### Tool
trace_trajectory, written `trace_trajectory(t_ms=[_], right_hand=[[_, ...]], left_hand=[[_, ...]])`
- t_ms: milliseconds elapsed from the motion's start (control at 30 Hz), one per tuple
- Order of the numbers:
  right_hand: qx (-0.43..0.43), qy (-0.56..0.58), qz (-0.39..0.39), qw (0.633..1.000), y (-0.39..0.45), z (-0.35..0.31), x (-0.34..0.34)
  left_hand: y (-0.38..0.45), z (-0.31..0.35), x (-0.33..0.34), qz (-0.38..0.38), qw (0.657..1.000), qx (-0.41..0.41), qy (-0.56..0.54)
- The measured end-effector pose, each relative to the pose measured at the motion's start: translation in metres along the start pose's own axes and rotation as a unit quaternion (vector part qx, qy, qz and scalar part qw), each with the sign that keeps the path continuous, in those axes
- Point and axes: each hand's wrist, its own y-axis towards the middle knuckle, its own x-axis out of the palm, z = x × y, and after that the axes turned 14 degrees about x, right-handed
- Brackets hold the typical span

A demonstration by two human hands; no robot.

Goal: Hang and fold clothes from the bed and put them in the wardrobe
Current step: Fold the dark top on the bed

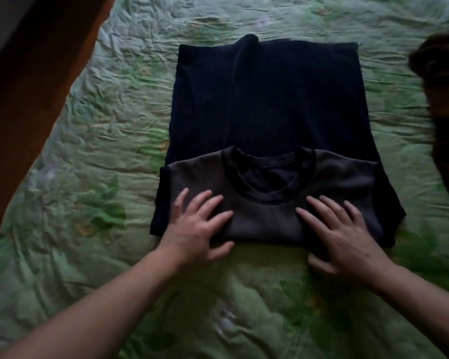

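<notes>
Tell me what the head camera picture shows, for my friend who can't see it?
Two bare hands, the left hand and the right hand, press flat on a folded dark T-shirt lying collar-up on a green leaf-patterned bedspread. The shirt's far part stretches away from the person, and another dark garment lies at the right edge.

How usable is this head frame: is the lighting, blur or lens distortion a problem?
Head view: dim, so the dark shirt loses detail; both hands, left and right, slightly motion-blurred; bundle at the right edge smeared; wide-angle curve bends the wooden bed edge.
</notes>
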Motion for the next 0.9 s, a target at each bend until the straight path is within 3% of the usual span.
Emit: trace_trajectory(t_ms=[100,200,333,433,700,900], right_hand=[[0.005,-0.019,0.01,1.0,0.003,0.004,0.0],[0.015,-0.033,0.035,0.999,0.005,0.006,-0.005],[-0.003,-0.051,0.064,0.997,0.003,0.009,-0.018],[-0.032,-0.044,0.049,0.997,-0.006,0.004,-0.028],[-0.056,-0.026,-0.153,0.986,-0.059,-0.04,-0.044],[-0.097,-0.075,-0.357,0.926,-0.094,-0.066,-0.033]], left_hand=[[0.006,0.012,-0.003,-0.124,0.992,-0.01,0.025],[0.009,0.009,-0.002,-0.094,0.994,-0.036,0.03],[0.008,0.0,-0.017,-0.005,0.999,0.029,0.021],[0.003,0.005,-0.032,-0.023,1.0,0.013,-0.003],[-0.027,0.044,-0.052,-0.195,0.981,0.026,0.003],[-0.058,0.075,-0.044,-0.302,0.948,0.057,-0.082]])
